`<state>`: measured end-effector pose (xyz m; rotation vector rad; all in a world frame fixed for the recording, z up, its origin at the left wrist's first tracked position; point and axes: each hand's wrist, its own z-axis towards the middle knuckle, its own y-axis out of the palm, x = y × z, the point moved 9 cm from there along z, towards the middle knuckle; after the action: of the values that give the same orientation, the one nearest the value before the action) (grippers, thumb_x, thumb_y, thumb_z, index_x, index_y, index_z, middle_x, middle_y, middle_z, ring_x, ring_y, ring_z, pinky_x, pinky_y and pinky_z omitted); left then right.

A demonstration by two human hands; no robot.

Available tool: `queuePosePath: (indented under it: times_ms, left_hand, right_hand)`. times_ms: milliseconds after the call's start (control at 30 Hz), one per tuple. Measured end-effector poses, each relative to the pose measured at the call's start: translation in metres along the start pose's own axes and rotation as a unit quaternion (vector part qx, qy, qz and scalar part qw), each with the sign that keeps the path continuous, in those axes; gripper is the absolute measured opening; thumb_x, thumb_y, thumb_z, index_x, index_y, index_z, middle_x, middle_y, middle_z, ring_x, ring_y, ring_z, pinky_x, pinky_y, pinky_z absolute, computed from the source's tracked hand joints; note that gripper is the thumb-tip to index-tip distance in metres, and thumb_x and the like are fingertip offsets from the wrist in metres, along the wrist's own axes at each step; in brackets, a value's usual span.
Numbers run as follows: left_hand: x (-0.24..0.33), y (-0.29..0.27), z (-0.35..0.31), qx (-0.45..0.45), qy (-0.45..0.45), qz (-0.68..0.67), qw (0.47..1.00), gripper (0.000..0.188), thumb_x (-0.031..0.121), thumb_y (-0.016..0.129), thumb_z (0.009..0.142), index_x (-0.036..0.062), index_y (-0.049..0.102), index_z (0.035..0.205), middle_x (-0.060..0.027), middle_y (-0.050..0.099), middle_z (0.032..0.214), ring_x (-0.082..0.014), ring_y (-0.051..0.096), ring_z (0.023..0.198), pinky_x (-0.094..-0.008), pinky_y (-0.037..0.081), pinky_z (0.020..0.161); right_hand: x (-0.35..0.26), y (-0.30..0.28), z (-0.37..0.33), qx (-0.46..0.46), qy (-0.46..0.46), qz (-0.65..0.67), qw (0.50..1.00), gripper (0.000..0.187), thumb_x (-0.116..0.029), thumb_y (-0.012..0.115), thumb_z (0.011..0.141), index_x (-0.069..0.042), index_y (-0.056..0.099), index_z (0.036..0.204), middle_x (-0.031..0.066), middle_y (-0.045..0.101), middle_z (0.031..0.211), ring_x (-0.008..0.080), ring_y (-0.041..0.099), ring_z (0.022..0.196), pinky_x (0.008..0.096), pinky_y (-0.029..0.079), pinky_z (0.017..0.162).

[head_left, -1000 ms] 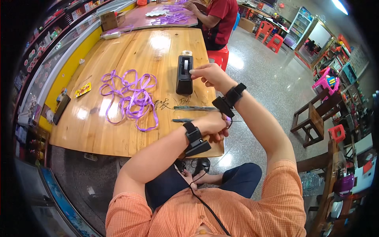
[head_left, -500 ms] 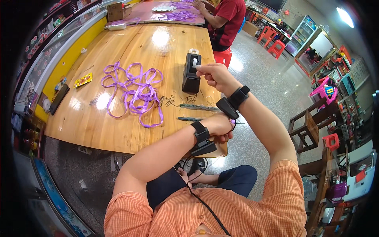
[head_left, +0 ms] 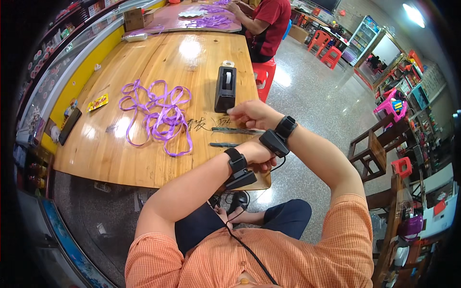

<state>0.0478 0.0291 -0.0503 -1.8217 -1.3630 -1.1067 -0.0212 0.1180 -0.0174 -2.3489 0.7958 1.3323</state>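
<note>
A black tape dispenser [head_left: 224,98] stands near the right edge of the wooden table. My right hand [head_left: 255,114] is just on its near side, thumb and forefinger pinched together; whatever is between them is too small to make out. Below it, over the table's near right corner, my left hand [head_left: 258,152] is curled closed. The right wrist's black strapped device covers part of it, so what it holds is hidden. Two slim dark sticks [head_left: 222,144] lie beside the hands. A loose tangle of purple ribbon [head_left: 165,115] spreads across the table to their left.
Beyond the dispenser lies a small tape roll [head_left: 228,63]. A yellow packet [head_left: 98,102] and a dark oblong object [head_left: 70,126] are at the table's left. A person in red [head_left: 269,29] sits at the far pink table [head_left: 180,23], near more purple ribbon. Red stools [head_left: 331,57] stand on the floor.
My right hand has drawn back from the dispenser's tape toward me, down to its near end. The left hand stays low, now more covered by the right wrist.
</note>
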Motion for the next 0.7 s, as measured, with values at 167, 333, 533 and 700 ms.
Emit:
queuePosePath:
  times_ms: [167,333,533,700]
  left_hand:
    - [0.016,-0.003,-0.009,0.008,0.063,0.008,0.998,0.024,0.018,0.052,0.099,-0.001,0.061,0.088,-0.0091,0.066,0.07,-0.0148,0.06,0.046,-0.0285,0.044,0.036]
    - [0.011,-0.004,-0.002,-0.041,0.052,0.017,0.998,0.02,0.015,0.052,0.098,-0.0045,0.054,0.105,-0.0121,0.069,0.082,-0.0187,0.067,0.054,-0.0282,0.052,0.044]
    - [0.019,0.001,-0.013,-0.054,0.025,0.027,0.998,0.02,0.018,0.054,0.099,-0.0007,0.054,0.107,-0.0085,0.068,0.08,-0.0118,0.065,0.054,-0.0264,0.05,0.04]
    - [0.01,-0.002,-0.006,-0.05,0.024,0.018,0.998,0.017,0.017,0.056,0.099,0.0004,0.054,0.103,-0.0089,0.068,0.078,-0.0099,0.064,0.054,-0.0229,0.051,0.041]
  right_hand:
    - [-0.018,-0.011,-0.037,-0.025,-0.037,-0.052,0.998,0.017,-0.019,0.072,0.09,-0.004,0.066,0.084,0.0006,0.063,0.074,0.0029,0.039,0.049,0.0195,0.026,0.041]
    - [-0.02,-0.058,-0.084,-0.058,-0.137,-0.215,0.965,0.021,-0.027,0.067,0.093,-0.008,0.066,0.082,-0.0041,0.062,0.073,0.0009,0.038,0.053,0.0192,0.028,0.046]
    - [0.016,-0.097,-0.096,-0.081,-0.169,-0.384,0.904,0.02,-0.024,0.069,0.092,-0.005,0.072,0.094,-0.0008,0.067,0.078,0.0051,0.056,0.068,0.0237,0.045,0.06]
    - [0.017,-0.086,-0.097,-0.076,-0.153,-0.446,0.879,0.024,-0.026,0.07,0.09,-0.003,0.072,0.094,0.0019,0.068,0.079,0.0093,0.061,0.074,0.0276,0.049,0.067]
